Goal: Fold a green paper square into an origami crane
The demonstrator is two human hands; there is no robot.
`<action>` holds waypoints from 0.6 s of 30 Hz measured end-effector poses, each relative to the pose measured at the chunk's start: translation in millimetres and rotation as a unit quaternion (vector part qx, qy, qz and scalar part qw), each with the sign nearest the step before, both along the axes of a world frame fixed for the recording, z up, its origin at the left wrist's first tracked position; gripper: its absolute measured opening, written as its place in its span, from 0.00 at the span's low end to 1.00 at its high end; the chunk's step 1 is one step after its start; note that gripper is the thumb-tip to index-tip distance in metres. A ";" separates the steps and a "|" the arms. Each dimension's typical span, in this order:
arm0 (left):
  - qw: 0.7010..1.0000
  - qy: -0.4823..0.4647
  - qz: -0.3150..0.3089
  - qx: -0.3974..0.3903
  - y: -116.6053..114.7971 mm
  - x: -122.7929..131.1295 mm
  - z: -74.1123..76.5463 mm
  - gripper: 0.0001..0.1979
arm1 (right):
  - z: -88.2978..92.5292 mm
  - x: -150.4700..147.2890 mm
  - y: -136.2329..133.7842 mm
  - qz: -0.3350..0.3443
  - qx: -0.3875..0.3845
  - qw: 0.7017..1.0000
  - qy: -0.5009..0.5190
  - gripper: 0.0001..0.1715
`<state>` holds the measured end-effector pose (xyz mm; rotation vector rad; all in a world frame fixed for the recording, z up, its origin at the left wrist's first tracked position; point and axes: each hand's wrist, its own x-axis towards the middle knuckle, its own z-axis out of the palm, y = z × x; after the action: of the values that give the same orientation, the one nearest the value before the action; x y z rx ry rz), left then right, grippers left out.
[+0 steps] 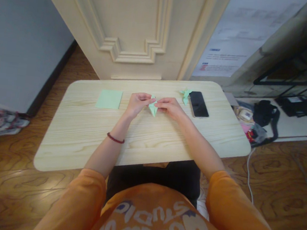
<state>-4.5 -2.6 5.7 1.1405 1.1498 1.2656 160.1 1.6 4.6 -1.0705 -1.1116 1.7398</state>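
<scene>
Between my left hand point(137, 104) and my right hand point(170, 107) a folded piece of pale green origami paper point(152, 107) stands partly hidden, its pointed end toward me. The fingertips of both hands pinch its upper part from either side. A finished-looking green origami figure point(185, 95) lies farther up the wooden tabletop point(84, 148), just beyond my right hand. A flat square of pale green paper point(109, 99) lies left of my left hand. A black smartphone point(199, 104) rests face up to the right of the figure.
The light pine-grain desk point(145, 143) has rounded corners and stands over a wood-patterned floor. A cream panelled door point(130, 24) rises behind it. A black bag strap and assorted items point(262, 119) lie low on the right, with a white cable point(248, 172) beneath.
</scene>
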 end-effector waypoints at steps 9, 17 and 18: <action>0.998 0.028 -0.049 0.000 -3.6 -1.6 2.8 0.21 | -0.7 -0.1 -0.4 -0.014 0.033 0.999 -0.039 0.12; 0.997 0.046 -0.056 0.026 -1.6 -0.5 -4.0 0.18 | -0.3 -0.6 -1.4 -0.025 0.054 0.997 -0.052 0.11; 0.997 0.046 -0.055 0.028 -1.5 -0.3 -4.3 0.18 | -0.4 -0.6 -1.4 -0.025 0.053 0.997 -0.053 0.10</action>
<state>-4.9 -4.0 1.4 1.2981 1.1086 1.1765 159.5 0.2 4.2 -1.1265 -1.2171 1.5830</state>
